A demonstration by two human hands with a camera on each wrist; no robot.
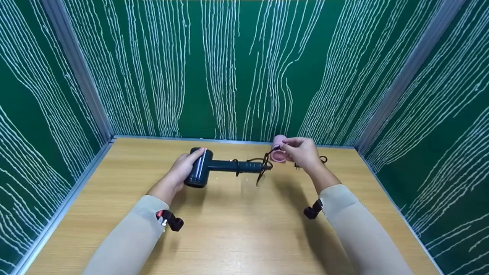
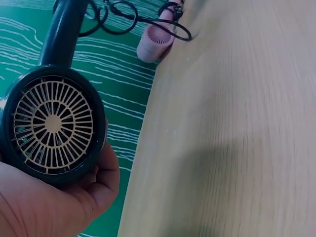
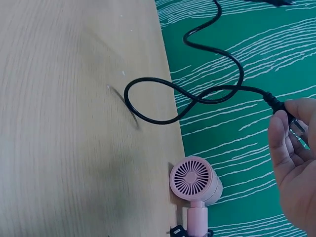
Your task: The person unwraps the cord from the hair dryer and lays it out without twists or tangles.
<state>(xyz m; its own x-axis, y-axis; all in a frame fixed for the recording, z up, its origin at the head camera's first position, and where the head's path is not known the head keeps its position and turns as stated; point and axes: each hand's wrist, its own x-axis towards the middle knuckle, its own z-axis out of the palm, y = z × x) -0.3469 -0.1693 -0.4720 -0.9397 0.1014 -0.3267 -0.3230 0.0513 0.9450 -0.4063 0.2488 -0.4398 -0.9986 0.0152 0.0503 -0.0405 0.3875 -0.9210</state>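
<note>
Left hand point(image 1: 180, 172): fingers and thumb wrapped round the dark dryer point(image 1: 209, 166), and I call that a firm hold.
Dark dryer: up off the counter point(image 1: 237, 236), its handle point(image 1: 225, 165) reaching toward the right hand point(image 1: 304, 153).
Right hand: pinched narrow on the plug point(image 3: 279, 106), and I can see metal prongs point(image 3: 297, 128) past the grip.
Cord point(image 3: 195, 99): trailing slack from the plug, 1 wide loop hanging free.
Pink dryer point(image 3: 192, 178): on the counter by the back edge, neither hand holding it.
Cord so far: I'd judge this part-way, with the dryer lifted, the plug gripped and a length loose.
Cord left: 1 black loop point(image 1: 237, 168) circles the handle; cord or tie, I can't tell. The pink dryer looks unworked, black cord bunched at its handle.
</note>
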